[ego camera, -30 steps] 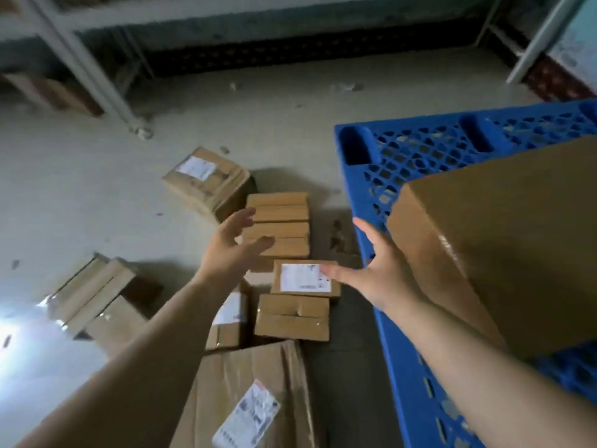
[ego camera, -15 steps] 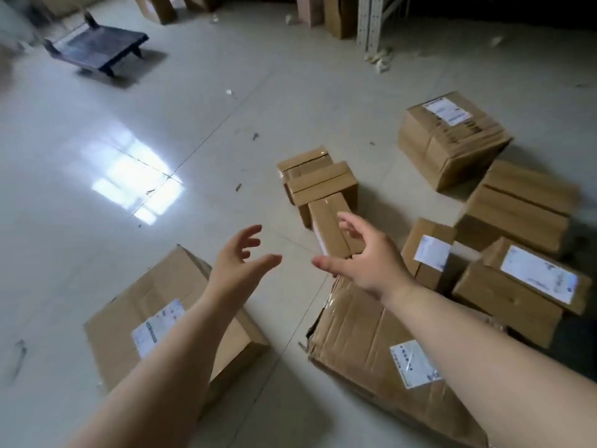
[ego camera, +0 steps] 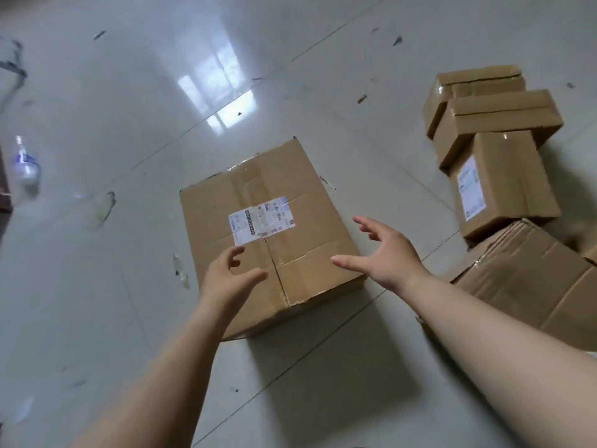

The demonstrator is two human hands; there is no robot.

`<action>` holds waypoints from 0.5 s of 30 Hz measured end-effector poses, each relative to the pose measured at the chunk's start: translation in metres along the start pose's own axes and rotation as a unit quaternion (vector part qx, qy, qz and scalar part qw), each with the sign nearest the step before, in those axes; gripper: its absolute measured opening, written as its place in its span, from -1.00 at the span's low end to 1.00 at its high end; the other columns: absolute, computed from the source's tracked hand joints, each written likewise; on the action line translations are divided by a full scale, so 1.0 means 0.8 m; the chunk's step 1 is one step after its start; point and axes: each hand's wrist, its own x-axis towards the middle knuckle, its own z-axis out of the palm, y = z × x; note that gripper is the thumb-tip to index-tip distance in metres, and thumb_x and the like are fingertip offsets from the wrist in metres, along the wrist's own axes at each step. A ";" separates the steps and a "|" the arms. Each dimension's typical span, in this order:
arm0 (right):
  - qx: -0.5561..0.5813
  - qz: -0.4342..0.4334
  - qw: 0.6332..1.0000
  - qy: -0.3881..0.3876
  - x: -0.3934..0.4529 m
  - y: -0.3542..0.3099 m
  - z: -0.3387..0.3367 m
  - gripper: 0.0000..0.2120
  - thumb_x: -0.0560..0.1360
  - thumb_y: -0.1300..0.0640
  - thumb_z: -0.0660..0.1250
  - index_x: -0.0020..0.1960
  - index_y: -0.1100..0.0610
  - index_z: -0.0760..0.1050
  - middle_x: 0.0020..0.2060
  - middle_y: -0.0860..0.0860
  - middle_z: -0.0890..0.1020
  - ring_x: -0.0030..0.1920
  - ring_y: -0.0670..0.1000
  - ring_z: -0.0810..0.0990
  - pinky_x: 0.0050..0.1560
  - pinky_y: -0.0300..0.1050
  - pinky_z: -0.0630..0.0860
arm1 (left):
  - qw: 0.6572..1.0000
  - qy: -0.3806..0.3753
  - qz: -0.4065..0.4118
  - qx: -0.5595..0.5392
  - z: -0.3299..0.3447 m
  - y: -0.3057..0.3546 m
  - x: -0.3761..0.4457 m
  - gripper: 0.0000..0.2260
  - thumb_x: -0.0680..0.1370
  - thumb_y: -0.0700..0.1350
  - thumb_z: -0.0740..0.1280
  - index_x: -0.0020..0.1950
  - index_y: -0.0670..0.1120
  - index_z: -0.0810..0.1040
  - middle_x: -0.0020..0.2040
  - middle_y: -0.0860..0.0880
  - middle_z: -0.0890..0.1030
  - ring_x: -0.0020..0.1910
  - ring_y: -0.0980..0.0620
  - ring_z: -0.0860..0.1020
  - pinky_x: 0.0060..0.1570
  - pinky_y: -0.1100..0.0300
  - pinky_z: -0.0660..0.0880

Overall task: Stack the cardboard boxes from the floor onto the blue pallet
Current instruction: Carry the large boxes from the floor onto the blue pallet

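A large taped cardboard box (ego camera: 281, 202) with a white shipping label lies flat on the shiny tiled floor in the middle of the view. My left hand (ego camera: 227, 281) hovers over its near left part, fingers apart and empty. Over the near right corner is my right hand (ego camera: 386, 253), also open and holding nothing. Neither hand touches the box as far as I can tell. The blue pallet is out of view.
Three small boxes (ego camera: 497, 124) sit clustered at the right, one with a white label (ego camera: 470, 189). A bigger creased box (ego camera: 529, 282) lies at the right edge by my right forearm. A plastic bottle (ego camera: 26, 163) stands at the far left. Scraps dot the floor.
My view has swung left, away from the pallet and the pile of small boxes. The large labelled box now lies centred under both open hands, which have come closer to it.
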 end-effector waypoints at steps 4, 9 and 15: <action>-0.057 0.017 0.998 -0.022 0.025 0.028 0.042 -0.09 0.20 -0.09 0.55 0.44 -0.02 0.22 0.39 0.04 0.33 0.36 0.04 0.33 0.31 -0.09 0.28 | 0.997 0.035 -0.069 0.026 -0.007 -0.080 0.027 -0.38 0.37 -0.11 0.47 0.39 -0.03 0.33 0.38 -0.17 0.37 0.31 -0.16 0.39 0.22 -0.01 0.39; -0.086 0.061 0.994 -0.041 0.048 0.071 0.077 0.01 0.23 -0.05 0.55 0.50 0.06 0.03 0.44 0.08 0.25 0.40 0.11 0.28 0.39 0.01 0.26 | 0.983 0.071 -0.162 0.047 0.002 -0.157 0.053 -0.11 0.29 -0.08 0.54 0.48 -0.14 0.12 0.43 -0.25 0.27 0.39 -0.26 0.28 0.34 -0.18 0.29; 0.012 0.092 0.996 -0.002 0.056 0.091 0.085 -0.08 0.18 -0.02 0.59 0.41 0.13 0.25 0.32 0.07 0.46 0.30 0.10 0.43 0.31 0.05 0.37 | 0.942 0.067 -0.275 -0.183 0.014 -0.172 0.061 -0.17 0.31 0.00 0.52 0.46 -0.12 0.16 0.47 -0.11 0.25 0.41 -0.22 0.23 0.22 -0.38 0.21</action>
